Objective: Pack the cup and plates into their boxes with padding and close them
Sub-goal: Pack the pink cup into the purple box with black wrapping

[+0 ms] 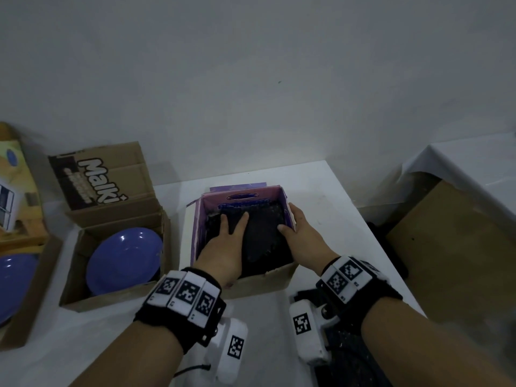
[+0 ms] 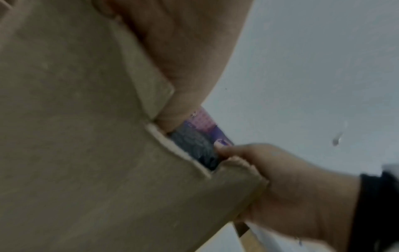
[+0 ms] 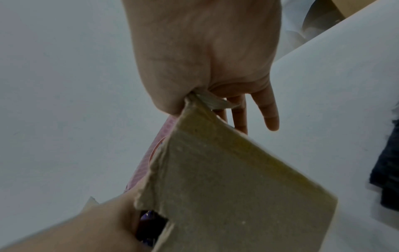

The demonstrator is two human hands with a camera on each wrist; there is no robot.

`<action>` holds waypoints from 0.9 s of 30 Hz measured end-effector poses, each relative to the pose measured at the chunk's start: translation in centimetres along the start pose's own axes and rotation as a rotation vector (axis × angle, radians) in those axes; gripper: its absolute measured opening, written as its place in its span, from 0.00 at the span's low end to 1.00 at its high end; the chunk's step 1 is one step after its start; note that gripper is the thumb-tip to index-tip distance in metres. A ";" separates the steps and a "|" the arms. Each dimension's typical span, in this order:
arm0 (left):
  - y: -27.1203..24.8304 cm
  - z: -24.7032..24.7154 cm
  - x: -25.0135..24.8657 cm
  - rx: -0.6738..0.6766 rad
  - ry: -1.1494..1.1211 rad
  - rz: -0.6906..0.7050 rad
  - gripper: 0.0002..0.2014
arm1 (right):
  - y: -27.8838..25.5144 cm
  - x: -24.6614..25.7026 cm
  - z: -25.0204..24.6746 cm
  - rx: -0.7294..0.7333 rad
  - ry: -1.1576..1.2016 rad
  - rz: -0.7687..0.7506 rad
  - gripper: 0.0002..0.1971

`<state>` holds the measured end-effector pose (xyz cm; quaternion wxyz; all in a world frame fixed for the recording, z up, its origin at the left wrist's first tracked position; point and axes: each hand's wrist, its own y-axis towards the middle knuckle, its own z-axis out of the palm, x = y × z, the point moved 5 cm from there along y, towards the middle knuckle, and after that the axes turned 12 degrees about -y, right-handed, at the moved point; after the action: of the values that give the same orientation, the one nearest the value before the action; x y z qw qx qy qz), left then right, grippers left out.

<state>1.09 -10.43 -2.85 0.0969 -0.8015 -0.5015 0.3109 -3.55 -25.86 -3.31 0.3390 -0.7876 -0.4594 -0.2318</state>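
A cardboard box with a purple lining [image 1: 279, 277] stands open in the middle of the white table. Black padding [image 1: 265, 236] lies inside it. My left hand [image 1: 229, 233] reaches into the box and presses flat on the padding with straight fingers. My right hand [image 1: 296, 228] pinches the box's right wall, thumb inside and fingers outside; the right wrist view shows the same hand [image 3: 205, 51] on the box [image 3: 237, 187] corner. A blue plate [image 1: 124, 258] sits in a brown box [image 1: 111, 301] to the left. No cup is in view.
A second blue plate [image 1: 14, 283] lies in another box at the far left, beside a yellow carton [image 1: 19, 174]. The brown box's printed flap [image 1: 92, 177] stands up behind it. Right of the table, a large brown surface [image 1: 452, 247] sits under white cloth.
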 end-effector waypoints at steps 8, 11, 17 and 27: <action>1.6 0.9 -4.2 0.145 -0.056 0.025 0.39 | -0.1 -0.2 -0.1 -0.005 0.007 -0.007 0.30; 2.4 2.0 -4.0 0.054 -0.012 -0.005 0.40 | 0.0 -0.3 -0.1 -0.008 0.009 -0.011 0.30; 2.1 1.3 -3.7 0.084 -0.114 0.016 0.42 | -0.7 -0.8 -0.9 -0.073 0.009 -0.009 0.32; -0.6 -4.4 2.1 -0.791 -0.327 0.317 0.23 | -7.4 -7.7 -2.9 -0.142 -0.428 0.134 0.22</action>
<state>3.90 -7.69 0.01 -0.3460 -0.7842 -0.4615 0.2289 -13.85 -29.86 -4.22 0.1923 -0.8693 -0.4503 -0.0684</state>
